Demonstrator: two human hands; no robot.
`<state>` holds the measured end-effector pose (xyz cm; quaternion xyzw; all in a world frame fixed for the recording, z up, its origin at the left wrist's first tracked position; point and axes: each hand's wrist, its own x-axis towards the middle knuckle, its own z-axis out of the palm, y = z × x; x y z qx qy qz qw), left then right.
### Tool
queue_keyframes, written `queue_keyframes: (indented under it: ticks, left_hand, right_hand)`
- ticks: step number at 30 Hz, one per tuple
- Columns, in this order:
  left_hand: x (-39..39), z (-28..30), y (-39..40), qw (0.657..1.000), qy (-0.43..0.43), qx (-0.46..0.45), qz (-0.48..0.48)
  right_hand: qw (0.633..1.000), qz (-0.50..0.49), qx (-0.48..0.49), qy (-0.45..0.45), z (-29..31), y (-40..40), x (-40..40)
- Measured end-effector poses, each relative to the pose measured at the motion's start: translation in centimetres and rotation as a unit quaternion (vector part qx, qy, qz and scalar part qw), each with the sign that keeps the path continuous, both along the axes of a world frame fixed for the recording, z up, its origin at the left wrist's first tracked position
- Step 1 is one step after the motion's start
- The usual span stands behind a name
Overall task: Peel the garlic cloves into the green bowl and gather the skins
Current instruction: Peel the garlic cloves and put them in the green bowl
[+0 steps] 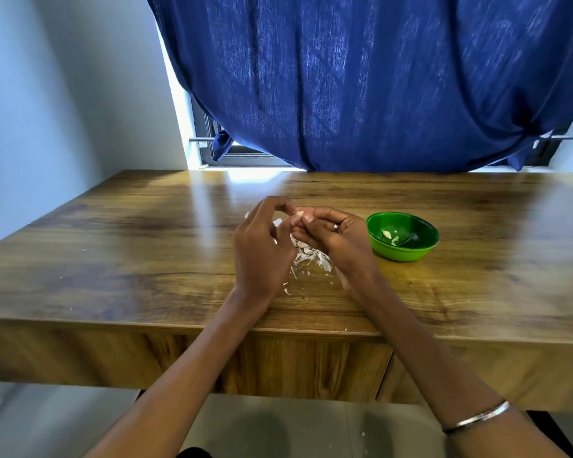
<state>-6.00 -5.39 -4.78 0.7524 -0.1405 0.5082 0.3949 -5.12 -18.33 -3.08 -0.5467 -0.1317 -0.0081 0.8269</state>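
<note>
I see both hands pinching one garlic clove (pixel 299 213): left hand (pixel 262 246), right hand (pixel 336 238), above skins (pixel 311 259); green bowl (pixel 402 249) just right.

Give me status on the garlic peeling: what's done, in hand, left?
Done: a few pale pieces lie in the green bowl, and loose skins litter the table. In hand: left hand and right hand pinch a clove between them. Left: finish it and gather the skins; unpeeled cloves can't be seen.
</note>
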Motion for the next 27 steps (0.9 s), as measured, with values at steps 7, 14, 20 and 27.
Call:
queue_keyframes:
  ticks: [7, 14, 20, 27]
  left_hand:
    - [-0.25, 0.16, -0.21, 1.0, -0.003, -0.01, -0.014]
    - [-0.55, 0.22, -0.36, 1.0, -0.008, -0.01, 0.0]
    - [-0.54, 0.39, -0.34, 0.999, 0.014, -0.039, -0.035]
    - [-0.7, 0.77, -0.52, 0.991, 0.052, -0.084, -0.087]
  right_hand:
    - [0.998, -0.031, -0.034, -0.032, 0.15, -0.21, -0.33]
    - [0.995, -0.046, -0.062, -0.061, 0.05, -0.22, -0.31]
    - [0.995, -0.048, -0.064, -0.058, -0.08, -0.18, -0.08]
    - [0.99, -0.056, -0.101, -0.084, -0.29, -0.2, 0.03]
